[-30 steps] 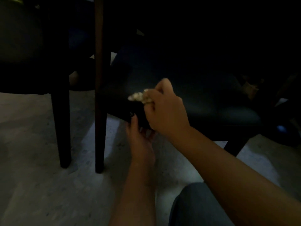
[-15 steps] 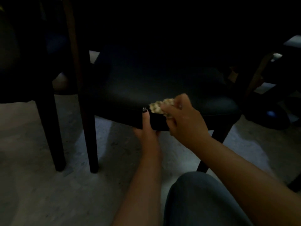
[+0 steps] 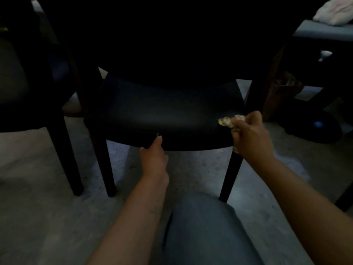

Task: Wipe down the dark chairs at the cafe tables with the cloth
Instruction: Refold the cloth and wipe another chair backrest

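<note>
A dark chair with a padded black seat [image 3: 164,109] stands in front of me in dim light. My right hand [image 3: 250,136] grips a bunched pale cloth [image 3: 228,121] at the seat's front right corner, the cloth touching the seat surface. My left hand [image 3: 153,157] holds the seat's front edge near its middle, thumb up against the rim and fingers hidden under it. The chair's back is lost in shadow.
A second dark chair [image 3: 24,96] stands close on the left. On the right is a dark table or stool [image 3: 322,33] with a pale cloth [image 3: 332,11] on top, and a round black base [image 3: 315,127] on the grey floor. My knee [image 3: 206,230] is below the seat.
My right hand has slid the cloth rightward along the seat's front, from near my left hand to the right corner. My left hand has kept hold of the front edge. The view has shifted.
</note>
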Demonstrator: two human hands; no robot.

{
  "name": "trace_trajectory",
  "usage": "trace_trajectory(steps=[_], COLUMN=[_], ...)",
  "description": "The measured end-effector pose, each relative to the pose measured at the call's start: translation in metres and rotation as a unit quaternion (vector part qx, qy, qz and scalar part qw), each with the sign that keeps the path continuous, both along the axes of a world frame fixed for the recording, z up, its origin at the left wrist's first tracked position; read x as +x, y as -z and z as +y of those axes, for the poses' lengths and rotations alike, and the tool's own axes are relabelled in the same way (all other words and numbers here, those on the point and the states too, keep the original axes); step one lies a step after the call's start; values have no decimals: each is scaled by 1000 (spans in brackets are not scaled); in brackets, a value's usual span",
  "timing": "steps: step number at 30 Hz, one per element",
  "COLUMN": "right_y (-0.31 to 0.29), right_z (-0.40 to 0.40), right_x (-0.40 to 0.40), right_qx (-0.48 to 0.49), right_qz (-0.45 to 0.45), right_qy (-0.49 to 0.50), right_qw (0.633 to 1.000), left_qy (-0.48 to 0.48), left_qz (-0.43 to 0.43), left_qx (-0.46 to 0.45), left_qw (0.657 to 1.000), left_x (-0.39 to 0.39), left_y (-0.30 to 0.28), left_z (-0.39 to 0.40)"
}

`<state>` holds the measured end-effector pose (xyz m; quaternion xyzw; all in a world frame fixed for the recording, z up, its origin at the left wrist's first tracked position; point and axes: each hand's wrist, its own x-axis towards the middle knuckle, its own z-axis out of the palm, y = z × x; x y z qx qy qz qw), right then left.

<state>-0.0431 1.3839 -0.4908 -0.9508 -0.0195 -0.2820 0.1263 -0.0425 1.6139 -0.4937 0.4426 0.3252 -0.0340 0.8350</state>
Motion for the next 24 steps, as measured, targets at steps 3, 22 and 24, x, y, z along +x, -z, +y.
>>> trace_trajectory(steps=[3, 22, 24], right_y=[-7, -293, -314], right_z=[-14, 40, 52], right_x=[1, -22, -21], right_qx=[26, 213, 201], right_qz=[17, -373, -424], right_qy=[42, -290, -258], right_qw=[999, 855, 845], left_qy=[24, -57, -63], left_qz=[-7, -491, -566], left_qx=[-3, 434, 484], left_qw=[1000, 754, 665], left_x=[-13, -44, -44], left_y=[-21, -252, -281], left_z=[-1, 28, 34])
